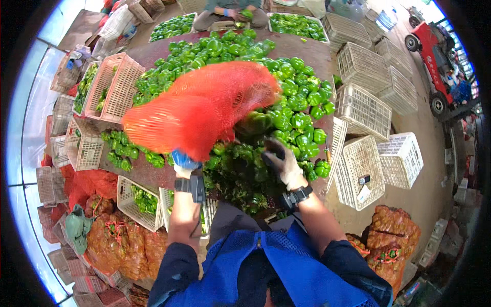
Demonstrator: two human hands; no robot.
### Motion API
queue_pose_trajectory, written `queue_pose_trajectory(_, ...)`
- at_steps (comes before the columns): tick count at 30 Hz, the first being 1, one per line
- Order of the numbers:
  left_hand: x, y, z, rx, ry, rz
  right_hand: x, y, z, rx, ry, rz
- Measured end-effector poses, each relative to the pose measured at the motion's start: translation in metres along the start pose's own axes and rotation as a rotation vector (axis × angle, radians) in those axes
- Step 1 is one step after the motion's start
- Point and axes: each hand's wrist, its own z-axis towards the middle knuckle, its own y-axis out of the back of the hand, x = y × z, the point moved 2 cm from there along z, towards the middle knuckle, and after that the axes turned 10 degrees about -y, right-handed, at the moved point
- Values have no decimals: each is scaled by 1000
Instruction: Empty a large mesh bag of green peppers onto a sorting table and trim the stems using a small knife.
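Observation:
A red mesh bag spreads above a heap of green bell peppers, partly blurred by motion. At its lower edge is my left hand, in a blue and white glove, gripping the bag; the mesh hides most of its fingers. My right hand, in a white glove with dark fingers, is over the near peppers to the right of the bag. Its fingers are apart and slightly bent, with nothing between them. Below and between my hands, more peppers lie in shadow at the table's near edge.
Plastic crates stand along both sides, including a white crate at right and a tilted crate at left. Filled mesh sacks lie near me. Across the table, another person handles peppers. A red vehicle stands far right.

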Motion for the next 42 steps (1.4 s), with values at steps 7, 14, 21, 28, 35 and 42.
queue_pose_trajectory(7, -6, -10, -10, 6, 23, -142, -36, -44, 35, 320, 8, 698)
queue_pose_trajectory(14, 2, -10, -41, -13, 59, 26, -22, -89, 69, 516, 201, -209)
queue_pose_trajectory(21, 9, -17, -49, -26, 89, 76, -117, -103, 81, 181, -18, 455)
queue_pose_trajectory(28, -11, 15, -71, -147, 42, 32, 9, -29, 56, 1, 483, -701)
queue_pose_trajectory(35, -24, 25, -84, -223, -17, -21, 11, -25, 64, 91, 503, -625)
queue_pose_trajectory(42, -79, 43, -73, -323, -302, -121, -3, -13, 61, 227, 278, -840)
